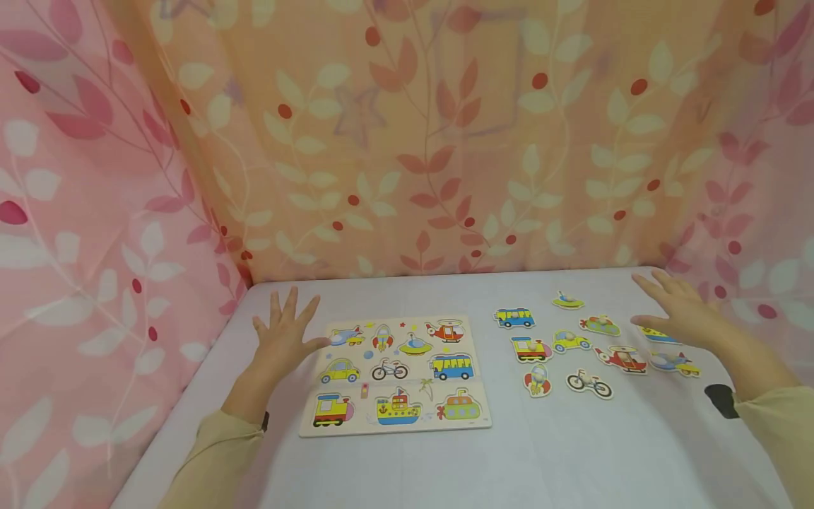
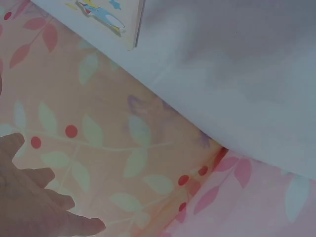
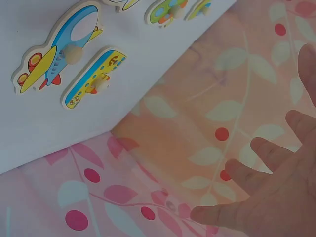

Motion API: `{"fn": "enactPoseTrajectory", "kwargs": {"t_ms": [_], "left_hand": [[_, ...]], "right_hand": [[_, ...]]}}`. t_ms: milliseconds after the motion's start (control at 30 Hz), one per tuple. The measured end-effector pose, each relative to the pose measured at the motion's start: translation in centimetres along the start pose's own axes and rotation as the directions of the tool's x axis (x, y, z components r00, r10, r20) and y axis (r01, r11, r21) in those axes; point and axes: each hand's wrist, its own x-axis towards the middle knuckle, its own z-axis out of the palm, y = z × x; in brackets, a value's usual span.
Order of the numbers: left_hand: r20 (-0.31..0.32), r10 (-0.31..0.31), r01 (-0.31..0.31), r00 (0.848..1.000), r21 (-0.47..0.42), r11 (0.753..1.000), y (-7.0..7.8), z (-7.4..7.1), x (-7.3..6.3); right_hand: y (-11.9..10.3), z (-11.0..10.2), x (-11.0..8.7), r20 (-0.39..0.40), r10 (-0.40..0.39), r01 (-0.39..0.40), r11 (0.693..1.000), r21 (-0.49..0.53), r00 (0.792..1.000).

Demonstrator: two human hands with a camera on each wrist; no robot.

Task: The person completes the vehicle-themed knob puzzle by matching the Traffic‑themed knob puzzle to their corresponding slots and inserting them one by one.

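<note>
My left hand (image 1: 284,346), fingers spread, hovers by the upper left corner of a wooden puzzle board (image 1: 394,387) printed with vehicles. Its thumb tip overlaps the board's edge in the head view. With fingers stretched out, my right hand (image 1: 687,318) is over the right end of a group of knobbed puzzle pieces. Closest to it are an airplane piece (image 3: 84,32) and a yellow and blue ship piece (image 3: 81,91), the latter partly hidden by the hand in the head view. Both hands hold nothing. A helicopter piece (image 1: 626,360) lies just left of the airplane.
Other loose pieces lie right of the board: a bus (image 1: 514,318), a flying saucer (image 1: 568,302), a submarine (image 1: 600,326), a car (image 1: 571,342), a train (image 1: 531,350), a rocket (image 1: 538,382) and a bicycle (image 1: 589,384). Floral curtains (image 1: 407,177) enclose the white table (image 1: 509,466).
</note>
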Motion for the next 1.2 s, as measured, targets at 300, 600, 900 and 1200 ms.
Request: {"fn": "enactPoseTrajectory", "kwargs": {"t_ms": [300, 600, 900, 1200], "left_hand": [[-0.002, -0.003, 0.003, 1.0, 0.014, 1.0, 0.0, -0.2, 0.1], [-0.002, -0.008, 0.008, 1.0, 0.018, 1.0, -0.2, -0.2, 0.0], [0.007, -0.015, 0.014, 1.0, 0.019, 1.0, -0.1, -0.6, -0.2], [-0.005, -0.015, 0.015, 1.0, 0.009, 1.0, -0.8, -0.1, -0.1]], "right_hand": [[0.6, -0.2, 0.0, 0.0, 0.0, 0.0, 1.0, 0.03, 1.0], [0.8, -0.2, -0.6, 0.029, 0.05, -0.05, 0.998, 0.026, 0.998], [1.4, 0.0, -0.6, 0.018, 0.055, -0.056, 0.998, 0.024, 0.998], [1.9, 0.3, -0.5, 0.005, 0.036, -0.036, 0.999, 0.003, 0.999]]}}
